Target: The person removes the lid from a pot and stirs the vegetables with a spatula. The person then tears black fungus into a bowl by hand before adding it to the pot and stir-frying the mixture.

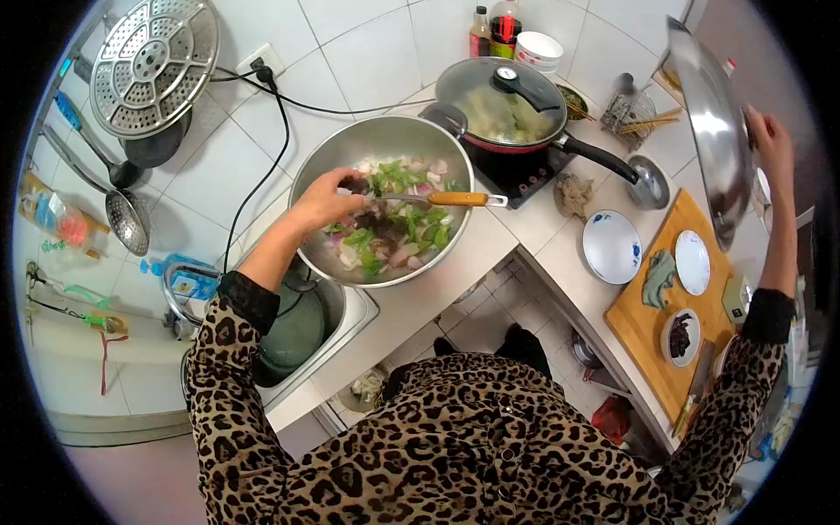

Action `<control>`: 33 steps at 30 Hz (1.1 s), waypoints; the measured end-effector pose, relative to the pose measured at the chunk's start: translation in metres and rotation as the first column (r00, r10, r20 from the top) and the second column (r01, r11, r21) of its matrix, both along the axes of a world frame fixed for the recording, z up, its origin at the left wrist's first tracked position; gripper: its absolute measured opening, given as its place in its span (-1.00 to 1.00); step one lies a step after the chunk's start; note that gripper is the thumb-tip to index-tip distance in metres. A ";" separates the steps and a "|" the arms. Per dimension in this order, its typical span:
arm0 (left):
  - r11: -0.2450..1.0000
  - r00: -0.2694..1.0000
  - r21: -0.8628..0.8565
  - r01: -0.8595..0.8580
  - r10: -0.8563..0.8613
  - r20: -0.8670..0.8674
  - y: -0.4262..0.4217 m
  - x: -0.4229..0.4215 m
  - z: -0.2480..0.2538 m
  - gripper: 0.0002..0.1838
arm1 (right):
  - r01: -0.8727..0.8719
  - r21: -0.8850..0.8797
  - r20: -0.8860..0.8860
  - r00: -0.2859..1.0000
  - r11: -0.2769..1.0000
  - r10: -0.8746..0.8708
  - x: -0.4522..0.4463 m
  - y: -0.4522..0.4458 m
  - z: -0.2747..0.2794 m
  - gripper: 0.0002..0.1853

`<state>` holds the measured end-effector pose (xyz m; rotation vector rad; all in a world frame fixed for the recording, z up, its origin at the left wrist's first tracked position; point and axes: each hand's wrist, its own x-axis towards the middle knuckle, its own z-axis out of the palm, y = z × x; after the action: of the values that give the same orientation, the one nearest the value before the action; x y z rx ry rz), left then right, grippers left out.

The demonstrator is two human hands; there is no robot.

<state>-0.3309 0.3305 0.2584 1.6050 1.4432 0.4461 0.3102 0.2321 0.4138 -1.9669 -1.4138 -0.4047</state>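
Observation:
My left hand (328, 203) is over the large metal pan (315, 162), its fingers curled together at the food. Something dark shows by the fingertips, but what they hold is not clear. Chopped green and pale purple vegetables (429, 229) lie in the pan, with dark pieces among them. A utensil with a wooden handle (459, 199) rests in the food, its handle over the right rim. Off to the right, my right hand (770, 144) grips a big shiny metal lid (713, 131) by its knob side, holding it on edge above the cutting board (634, 311).
Behind the pan, a lidded frying pan (503, 105) sits on a black cooktop (518, 179). A white plate (612, 248) stands on the counter. The board bears a small plate (692, 262), a green cloth (658, 278) and a bowl of dark food (681, 337). A sink (350, 315) is at left.

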 end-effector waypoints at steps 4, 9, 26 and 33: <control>0.902 0.944 0.350 0.253 -0.152 -0.291 0.030 -0.020 -0.035 -0.61 | 0.148 -0.143 -0.013 0.988 0.978 -0.152 0.078 -0.042 -0.023 -0.48; 0.903 0.973 0.429 0.023 0.079 -0.218 -0.002 0.046 0.004 -0.66 | 0.225 -0.119 0.102 0.972 0.967 -0.214 0.108 -0.085 -0.043 -0.45; 0.736 0.890 0.551 0.394 -0.454 -0.031 -0.103 0.317 -0.048 -0.71 | 0.289 -0.333 0.140 0.956 0.897 -0.256 0.180 -0.147 -0.153 -0.50; 0.075 0.157 0.427 0.901 -0.974 -0.162 -0.194 0.564 -0.135 -0.68 | 0.358 -0.185 0.141 0.931 0.915 -0.336 0.176 -0.200 -0.112 -0.48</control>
<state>0.2330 0.1361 0.1237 2.4169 -0.1809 0.0589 0.4866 0.0324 0.3013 -2.4130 -1.2059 -0.5469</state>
